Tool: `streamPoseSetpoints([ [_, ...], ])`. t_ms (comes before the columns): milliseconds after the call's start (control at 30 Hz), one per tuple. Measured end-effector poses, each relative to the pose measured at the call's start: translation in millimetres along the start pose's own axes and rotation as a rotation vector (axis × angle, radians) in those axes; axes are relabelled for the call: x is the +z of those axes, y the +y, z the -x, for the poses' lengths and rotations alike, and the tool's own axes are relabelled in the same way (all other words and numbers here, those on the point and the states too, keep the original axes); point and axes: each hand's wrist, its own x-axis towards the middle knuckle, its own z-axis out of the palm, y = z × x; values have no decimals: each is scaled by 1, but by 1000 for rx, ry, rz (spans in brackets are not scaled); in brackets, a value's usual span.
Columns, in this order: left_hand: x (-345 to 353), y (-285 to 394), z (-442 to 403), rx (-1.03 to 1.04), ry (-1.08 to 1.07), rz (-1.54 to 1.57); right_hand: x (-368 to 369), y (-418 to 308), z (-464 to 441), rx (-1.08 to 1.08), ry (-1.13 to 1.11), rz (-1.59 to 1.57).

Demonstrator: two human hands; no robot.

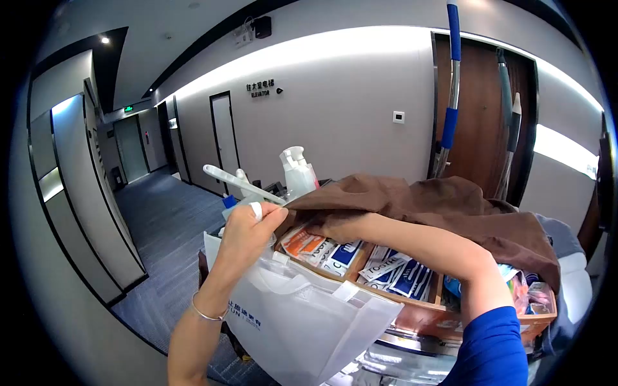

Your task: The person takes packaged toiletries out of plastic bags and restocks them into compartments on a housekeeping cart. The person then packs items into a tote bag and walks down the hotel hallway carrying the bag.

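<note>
Rumpled brown cloth [412, 196] draped in folds over part of a divided wooden tray [426, 316], orange-and-white packets [302, 243] leaning in its leftmost visible compartment, blue-and-white packets [344, 255] just beside them.

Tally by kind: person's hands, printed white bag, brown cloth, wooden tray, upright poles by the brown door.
Hands: 2 (left hand, right hand)
White bag: 1
Brown cloth: 1
Wooden tray: 1
Poles: 3 (blue-gripped pole, teal pole, grey pole)
Total: 8

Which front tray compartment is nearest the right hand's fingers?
The leftmost compartment, with the orange packet; the others lie farther from the right hand.
</note>
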Motion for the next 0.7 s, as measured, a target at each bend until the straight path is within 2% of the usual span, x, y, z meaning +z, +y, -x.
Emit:
streamPoseSetpoints([
  [33,0,0,3,-7,2,-4,1,-3,-6,26,-1,-50],
  [100,0,2,10,-38,39,1,-23,-2,-11,-86,-282,325],
  [133,-2,9,16,-30,70,-34,-38,-6,-8,-45,-264,197],
  [167,-7,17,25,-29,85,-23,-32,7,-9,-161,-25,-9],
  [200,-10,20,32,-23,122,-5,-34,8,-8,-231,19,63],
  [233,-12,23,42,-20,159,12,-59,-14,5,-223,-39,120],
  [300,-18,35,66,-103,169,42,-23,-2,6,-254,131,330],
  [367,-18,42,88,-178,190,79,-59,-49,21,46,-280,217],
  [400,-16,44,100,-248,172,118,-72,-59,32,-147,-81,195],
  [433,-13,46,111,-316,155,158,-88,-76,42,-252,-47,87],
  [500,-2,41,126,-343,176,182,-111,-118,55,-333,-253,-10],
  [600,17,31,154,-370,275,313,-82,-148,63,-574,-338,54],
  [700,28,34,185,-433,324,343,-30,-174,53,-659,-437,147],
])
